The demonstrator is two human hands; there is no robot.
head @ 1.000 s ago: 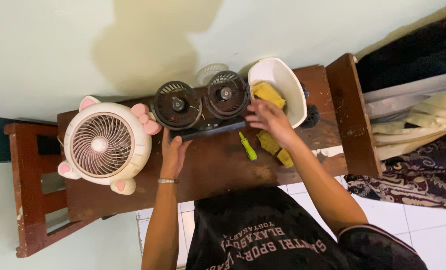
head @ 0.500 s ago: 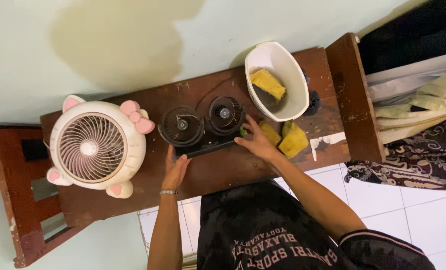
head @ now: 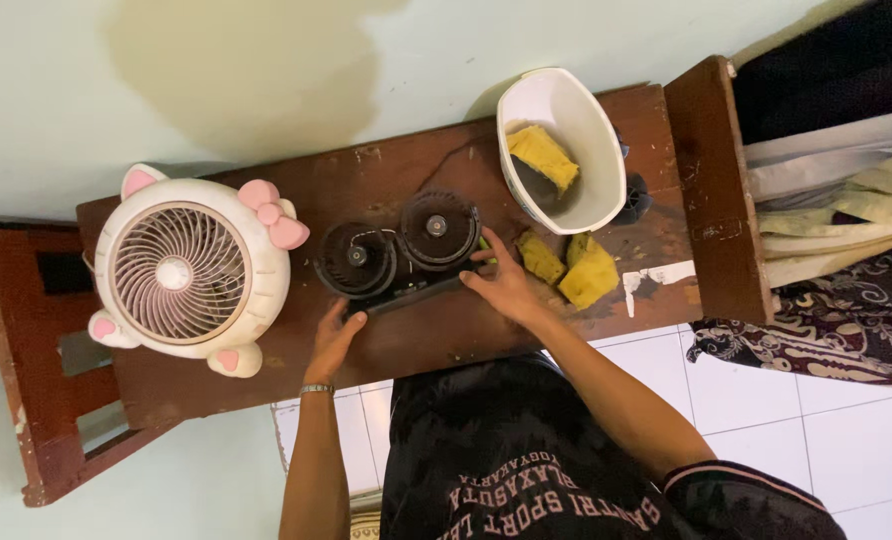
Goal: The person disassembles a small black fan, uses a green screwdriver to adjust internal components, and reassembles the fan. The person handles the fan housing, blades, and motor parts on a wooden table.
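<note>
Brown wood is seen all across the picture: a long bench set against a pale wall. On the far left, a white fan with pink ears and a pink bow is laid flat on the bench, face up.

Next to it, near the middle, a black twin fan is found. Two round black parts are joined side by side on one flat bar. Its long side is laid left to right, along the bench, tipped up a little at the right end.

The twin fan is touched by both hands. The left hand is placed at the near left corner, with the fingers bent onto the edge of the bar. The right hand is placed on the right end, with the fingers spread flat over it. So the twin fan is held between the two hands, just past them, toward the wall. Neither hand is closer; each is on its own end. It cannot be told how tightly the bar is held.

Just right of the right hand, two yellow sponges are laid on the wood. Behind them, a white tub is seen with one more yellow sponge inside. On the far right, some cloths are piled.
</note>
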